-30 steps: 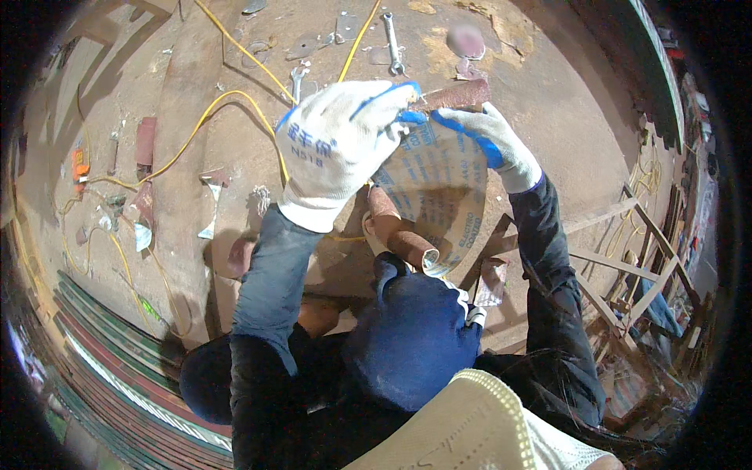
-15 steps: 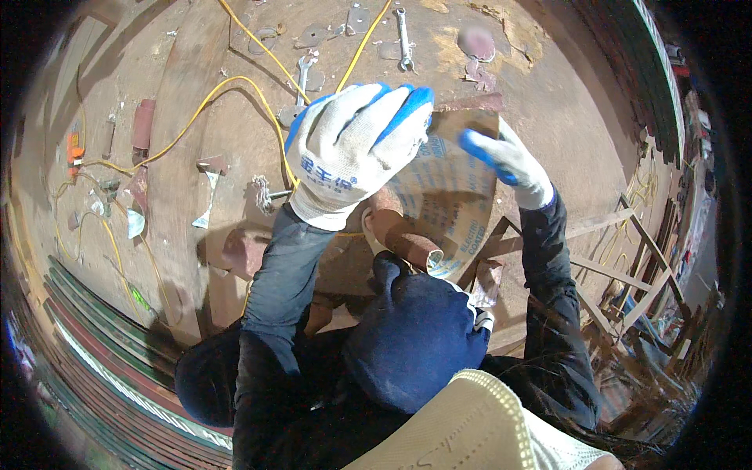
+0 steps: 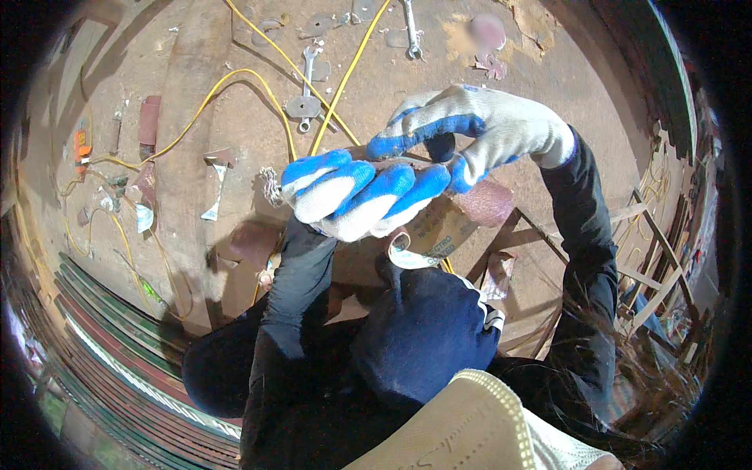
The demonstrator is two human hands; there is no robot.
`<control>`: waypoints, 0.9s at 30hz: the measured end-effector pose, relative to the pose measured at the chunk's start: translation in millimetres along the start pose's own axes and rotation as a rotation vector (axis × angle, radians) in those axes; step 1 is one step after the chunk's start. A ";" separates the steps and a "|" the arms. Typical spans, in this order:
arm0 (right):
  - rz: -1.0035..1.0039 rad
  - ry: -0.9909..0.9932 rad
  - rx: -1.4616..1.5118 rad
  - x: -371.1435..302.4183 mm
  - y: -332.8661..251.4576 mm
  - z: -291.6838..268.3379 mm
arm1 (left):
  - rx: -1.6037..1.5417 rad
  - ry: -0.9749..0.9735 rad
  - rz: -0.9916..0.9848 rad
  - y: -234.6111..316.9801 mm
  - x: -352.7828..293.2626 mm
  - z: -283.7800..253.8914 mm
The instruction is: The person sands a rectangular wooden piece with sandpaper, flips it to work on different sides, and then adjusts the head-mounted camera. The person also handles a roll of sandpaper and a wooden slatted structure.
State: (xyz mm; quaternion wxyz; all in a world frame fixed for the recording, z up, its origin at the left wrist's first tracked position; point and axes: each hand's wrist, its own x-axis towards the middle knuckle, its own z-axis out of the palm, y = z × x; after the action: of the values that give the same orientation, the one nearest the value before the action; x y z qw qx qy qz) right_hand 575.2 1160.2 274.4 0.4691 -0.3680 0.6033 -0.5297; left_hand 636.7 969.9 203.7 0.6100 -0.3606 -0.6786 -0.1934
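Note:
A curled sheet of sandpaper point(image 3: 440, 230) hangs below my hands, its brown printed backing toward me and a reddish grit flap point(image 3: 487, 204) showing at its right. My left hand point(image 3: 364, 192), in a white glove with blue-coated fingers, is closed with its fingers curled over the sheet's upper part. Just above and to the right, my right hand point(image 3: 489, 129), gloved alike, bends its fingers and thumb in a pinch at the sheet's upper edge. The gloves hide most of that edge.
Wrenches point(image 3: 309, 86) and metal plates point(image 3: 303, 107) lie on the brown floor ahead, crossed by a yellow cord point(image 3: 258, 76). An orange tool point(image 3: 83, 146) and sandpaper scraps point(image 3: 149, 121) lie left. Metal frame bars point(image 3: 654, 251) stand right; stacked slats point(image 3: 133, 352) lie lower left.
My left hand has turned over and curled its fingers on the sandpaper. My right hand has swung left across the upper edge. The sheet, spread out before, is now bent and mostly covered.

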 end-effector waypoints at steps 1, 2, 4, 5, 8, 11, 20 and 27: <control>-0.030 0.022 0.030 2.2 8.9 4.6 | 0.003 -0.019 -0.006 1.0 1.6 -3.3; -0.055 0.046 0.058 2.3 16.5 9.2 | 0.005 -0.034 -0.016 2.9 3.3 -3.8; -0.052 0.081 0.036 -1.4 21.9 12.0 | 0.007 -0.054 -0.029 5.0 5.6 -6.2; -0.053 0.105 0.028 -4.6 25.8 14.2 | 0.002 -0.059 -0.030 6.6 5.1 -6.2; -0.142 0.191 0.238 -10.7 44.2 25.1 | 0.006 -0.052 -0.029 10.5 0.5 -4.7; -0.174 0.223 0.341 -12.6 49.2 27.5 | 0.028 -0.025 -0.019 14.0 0.1 -4.7; -0.128 0.772 0.040 -20.9 63.1 42.3 | -0.059 -0.155 -0.162 25.4 0.0 -7.3; -0.337 1.930 -0.213 -89.5 58.0 7.4 | -0.599 -0.800 -0.982 1.0 14.7 -3.2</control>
State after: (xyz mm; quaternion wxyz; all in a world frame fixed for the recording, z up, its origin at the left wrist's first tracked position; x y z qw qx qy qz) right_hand 611.2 1252.0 233.0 -0.3417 0.1009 0.7114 -0.6057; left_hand 639.8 972.1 218.3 0.0299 -0.2084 -0.8529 -0.4778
